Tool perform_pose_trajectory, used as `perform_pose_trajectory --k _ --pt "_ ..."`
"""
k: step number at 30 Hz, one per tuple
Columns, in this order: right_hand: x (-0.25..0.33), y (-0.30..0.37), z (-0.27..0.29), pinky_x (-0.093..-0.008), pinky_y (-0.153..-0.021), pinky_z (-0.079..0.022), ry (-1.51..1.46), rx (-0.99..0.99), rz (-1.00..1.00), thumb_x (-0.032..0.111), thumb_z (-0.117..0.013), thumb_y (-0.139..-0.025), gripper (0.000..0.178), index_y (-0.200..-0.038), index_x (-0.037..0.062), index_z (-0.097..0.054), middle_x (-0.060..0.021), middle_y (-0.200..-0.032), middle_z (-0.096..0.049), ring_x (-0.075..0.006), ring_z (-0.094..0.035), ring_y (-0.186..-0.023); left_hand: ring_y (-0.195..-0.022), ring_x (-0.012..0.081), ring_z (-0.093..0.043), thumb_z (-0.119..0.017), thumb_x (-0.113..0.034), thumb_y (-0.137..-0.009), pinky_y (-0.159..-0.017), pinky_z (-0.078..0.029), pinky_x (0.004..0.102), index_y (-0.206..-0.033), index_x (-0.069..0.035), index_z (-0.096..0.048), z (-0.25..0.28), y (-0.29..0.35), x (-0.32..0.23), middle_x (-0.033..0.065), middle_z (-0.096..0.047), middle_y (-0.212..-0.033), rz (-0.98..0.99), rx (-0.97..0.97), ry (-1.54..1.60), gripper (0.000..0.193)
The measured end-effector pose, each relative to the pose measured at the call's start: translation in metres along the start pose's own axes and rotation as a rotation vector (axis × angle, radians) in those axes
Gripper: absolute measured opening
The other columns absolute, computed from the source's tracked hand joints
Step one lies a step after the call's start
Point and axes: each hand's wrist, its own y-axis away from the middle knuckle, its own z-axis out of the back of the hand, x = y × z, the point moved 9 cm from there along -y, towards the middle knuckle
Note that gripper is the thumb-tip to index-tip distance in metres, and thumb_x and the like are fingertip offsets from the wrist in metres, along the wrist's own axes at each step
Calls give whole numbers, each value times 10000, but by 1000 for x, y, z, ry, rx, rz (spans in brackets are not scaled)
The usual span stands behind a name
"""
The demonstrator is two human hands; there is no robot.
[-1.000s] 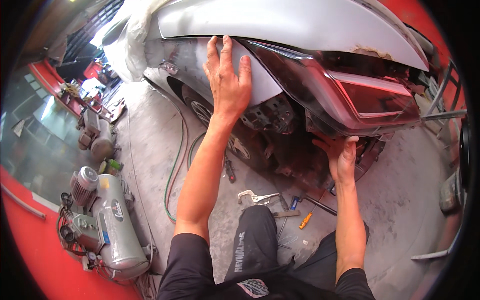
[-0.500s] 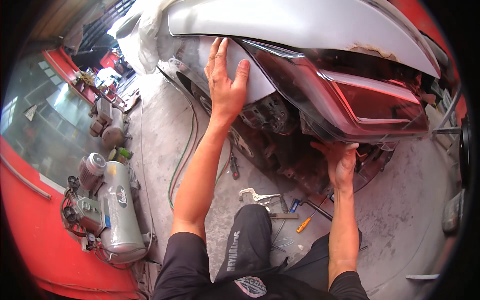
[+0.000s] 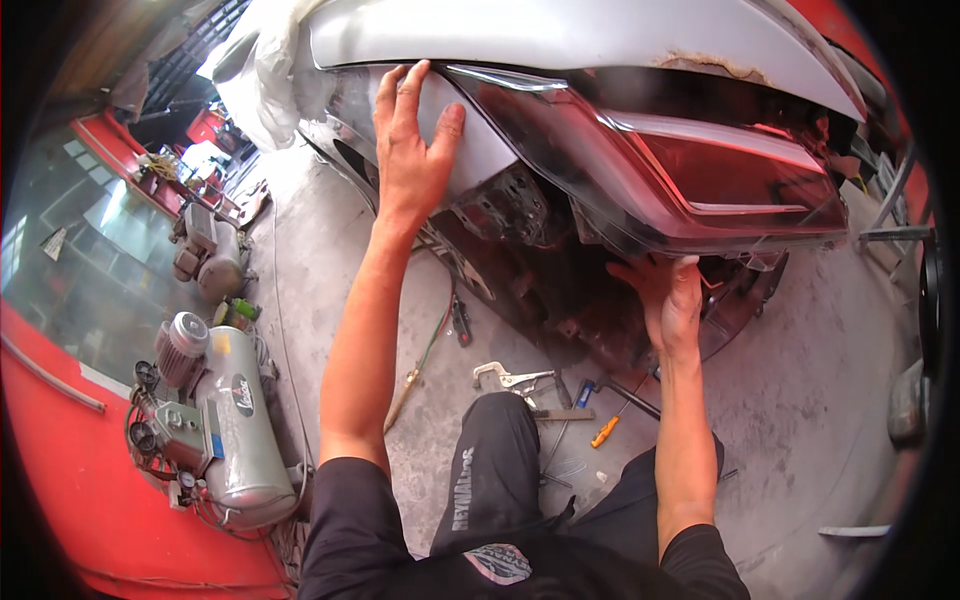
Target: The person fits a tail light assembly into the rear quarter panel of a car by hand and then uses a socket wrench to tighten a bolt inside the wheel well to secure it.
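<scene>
A red-tinted headlight (image 3: pixel 720 170) with a clear outer lens sits in the front corner of a pale car, under the hood (image 3: pixel 480 35). My left hand (image 3: pixel 412 155) rests on the light-coloured fender (image 3: pixel 480 150) beside the lamp. Its fingers are stretched upward, the tips near the hood seam, the thumb apart. Below the headlight, my right hand (image 3: pixel 668 305) reaches up with its fingers spread and the thumb at the lamp's lower edge. Part of that hand's fingers is in shadow. Beneath the fender, a dark bracket (image 3: pixel 510 205) and the opened front end are exposed.
Locking pliers (image 3: pixel 510 377), an orange-handled screwdriver (image 3: pixel 606 431) and other tools lie on the concrete floor between my knees. A silver air compressor (image 3: pixel 245 430) stands at left by a red wall. Plastic sheeting (image 3: pixel 260 90) drapes the car. Metal stands (image 3: pixel 890 235) are at right.
The view has shifted, so car and hands appear slightly higher and further left. Both hands keep their places at fender and headlight; the left fingers look a little more bent.
</scene>
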Motion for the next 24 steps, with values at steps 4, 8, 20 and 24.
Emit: perform_pose_trajectory --k 4,8,20,24 --pt "3 0 -7 -509 -976 -510 16 64 -55 696 -588 -881 914 -1503 60 -378 -212 -1435 -508 -443 -556 -1265 -1387 361 -424 -684 -294 -937 -1147 -342 427 -1436 -61 -519 5 -1 4 213 -427 -1492 -2 -5 -28 574" --pt "6 2 -14 -489 -950 -527 18 85 -36 690 -564 -903 897 -1490 35 -386 -214 -1410 -525 -415 -600 -1209 -1394 353 -420 -685 -330 -938 -1152 -337 426 -1450 -75 -517 5 3 3 198 -426 -1498 -16 -9 -19 596" --pt "7 1 -3 -485 -935 -545 3 32 -16 627 -586 -928 825 -1456 17 -417 -207 -1347 -570 -385 -621 -1176 -1497 376 -284 -638 -241 -974 -1187 -276 449 -1428 -162 -583 -7 49 -30 223 -340 -1591 -68 162 -52 464" --pt "7 1 -1 -510 -960 -530 2 25 -18 617 -599 -921 822 -1460 25 -413 -235 -1340 -579 -443 -603 -1203 -1488 379 -307 -613 -153 -976 -1197 -252 448 -1423 -170 -590 -12 63 -46 208 -343 -1595 -85 175 -73 449"
